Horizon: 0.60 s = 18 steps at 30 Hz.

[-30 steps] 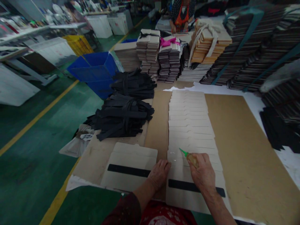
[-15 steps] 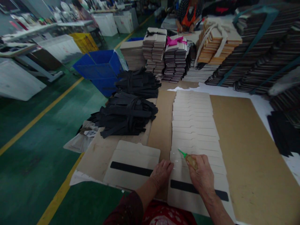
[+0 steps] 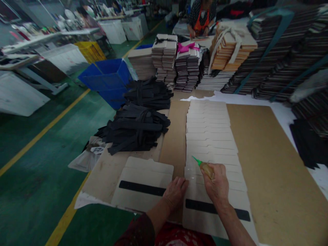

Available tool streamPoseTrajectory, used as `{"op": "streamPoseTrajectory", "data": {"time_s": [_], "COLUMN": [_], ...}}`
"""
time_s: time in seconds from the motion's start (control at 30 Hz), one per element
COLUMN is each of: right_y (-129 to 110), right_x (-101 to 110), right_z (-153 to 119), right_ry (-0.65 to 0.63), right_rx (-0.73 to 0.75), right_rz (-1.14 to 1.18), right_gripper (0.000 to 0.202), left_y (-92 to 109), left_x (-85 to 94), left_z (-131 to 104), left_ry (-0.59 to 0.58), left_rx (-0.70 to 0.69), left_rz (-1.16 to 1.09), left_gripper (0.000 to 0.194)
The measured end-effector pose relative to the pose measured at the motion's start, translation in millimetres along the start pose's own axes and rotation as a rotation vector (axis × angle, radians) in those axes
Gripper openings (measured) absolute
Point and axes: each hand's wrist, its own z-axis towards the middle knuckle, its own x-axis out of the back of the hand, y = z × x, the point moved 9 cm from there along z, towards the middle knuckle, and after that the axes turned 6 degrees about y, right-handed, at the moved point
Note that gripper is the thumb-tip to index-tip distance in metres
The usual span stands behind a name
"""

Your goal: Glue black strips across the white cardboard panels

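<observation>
My right hand (image 3: pixel 217 182) is closed round a small squeeze glue bottle (image 3: pixel 207 170), amber with a green pointed nozzle tilted up to the left. The nozzle tip is over an overlapping row of pale grey boards (image 3: pixel 210 140). Small shiny spots lie near the left edge of the nearest boards. My left hand (image 3: pixel 176 191) rests palm down, fingers loosely bent, its fingertips at that edge. The nearest board carries a black strip (image 3: pixel 200 205), partly covered by my right forearm. Left of my left hand lies another pale board (image 3: pixel 151 171) with a black strip (image 3: pixel 140 187).
Tied bundles of black strips (image 3: pixel 139 128) lie on the table's left side, with a blue crate (image 3: pixel 105 77) behind. Stacked boards (image 3: pixel 188 68) line the far edge. Brown board (image 3: pixel 269 164) covers the right side. A co-worker (image 3: pixel 202 20) in an orange apron is beyond.
The bottle's nozzle has shifted slightly up and left along the boards with my right hand. My left hand stays at the edge. The whole view has tilted a little.
</observation>
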Motion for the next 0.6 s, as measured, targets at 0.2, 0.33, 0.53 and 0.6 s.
{"op": "streamPoseTrajectory", "data": {"time_s": [0.2,0.33,0.53,0.6], "right_y": [2.6,18.0,1.1,3.2], "right_x": [-14.9,-0.9,-15.2,-14.2], "right_z": [10.3,12.6,10.8,10.7], "right_ry": [-0.136,-0.114,-0.196,-0.201], "right_rx": [-0.02,-0.06,-0.036,-0.025], "right_rz": [-0.108,-0.205,-0.107,-0.105], "right_gripper": [0.014,0.015,0.012,0.012], "left_y": [-0.1,-0.9,-2.8,-2.7], "left_x": [3.9,2.0,3.7,7.0], "left_z": [0.8,0.0,1.3,1.5], "left_ry": [-0.009,-0.012,-0.014,-0.011], "left_rx": [0.004,0.005,0.004,0.012], "left_rz": [0.004,-0.009,-0.037,-0.051], "left_gripper": [0.037,0.036,0.036,0.037]}}
